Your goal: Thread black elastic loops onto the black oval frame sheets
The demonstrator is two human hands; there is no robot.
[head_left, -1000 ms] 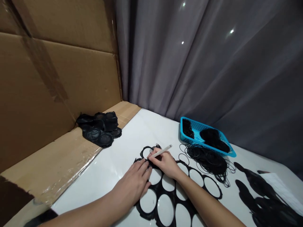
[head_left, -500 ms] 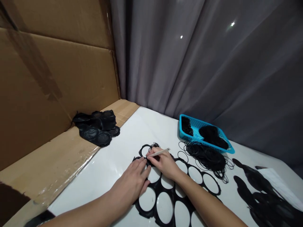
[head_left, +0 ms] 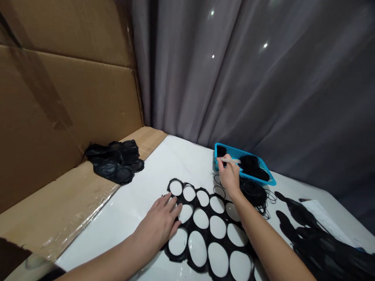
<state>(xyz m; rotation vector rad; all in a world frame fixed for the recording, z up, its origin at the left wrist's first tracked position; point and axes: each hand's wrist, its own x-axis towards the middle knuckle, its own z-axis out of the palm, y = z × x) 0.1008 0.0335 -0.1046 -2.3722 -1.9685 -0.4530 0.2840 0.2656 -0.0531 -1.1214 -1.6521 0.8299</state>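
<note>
A black sheet with rows of large oval holes (head_left: 205,232) lies on the white table (head_left: 184,156). My left hand (head_left: 162,216) rests on the sheet's left edge, palm down with fingers stretched out. My right hand (head_left: 229,175) is over the near left side of the blue plastic basket (head_left: 272,181), closed on a slim pale tool (head_left: 231,160) like a stick. Its tip points left; whether it grips anything is too small to tell. Black material (head_left: 251,167) lies in the basket. In front of it is a tangled heap of thin black rings (head_left: 254,191), partly hidden by my right forearm.
Folded black pieces with round outlines (head_left: 114,162) lie at the left on cardboard (head_left: 73,199), beside a tall cardboard wall (head_left: 67,101). Black flat pieces (head_left: 322,246) and a white sheet (head_left: 329,220) are at the right. A grey curtain (head_left: 187,78) hangs behind the table.
My right hand has moved from the sheet's far left corner up and right to the basket, still holding the pale tool. My left hand stays on the sheet. The view has shifted slightly.
</note>
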